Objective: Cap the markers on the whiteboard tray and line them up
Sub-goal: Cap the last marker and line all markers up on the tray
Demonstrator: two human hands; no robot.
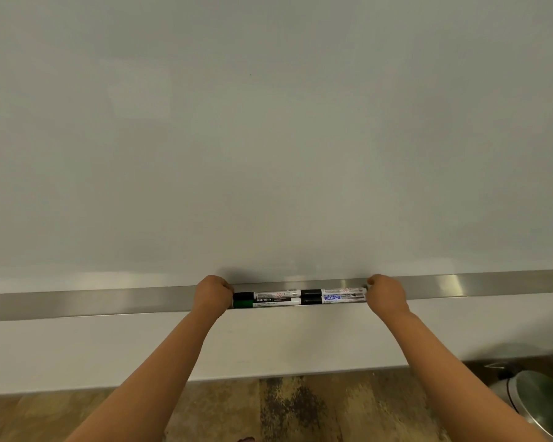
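Several capped markers lie end to end in two rows on the metal whiteboard tray [109, 303]. On the left are a black-capped marker [268, 295] and, in front of it, a green-capped marker [268, 303]. On the right lie a black-capped marker [336, 291] and one with a blue label [336, 298]. My left hand [213, 293] is curled into a fist against the left markers' cap ends. At the right markers' far ends my right hand [385, 293] is curled the same way. Neither hand holds anything that I can see.
The whiteboard [268, 138] fills the view above the tray. Below the tray is a white wall, then a wooden floor [268, 406]. A shiny metal bin [537, 403] stands at the lower right.
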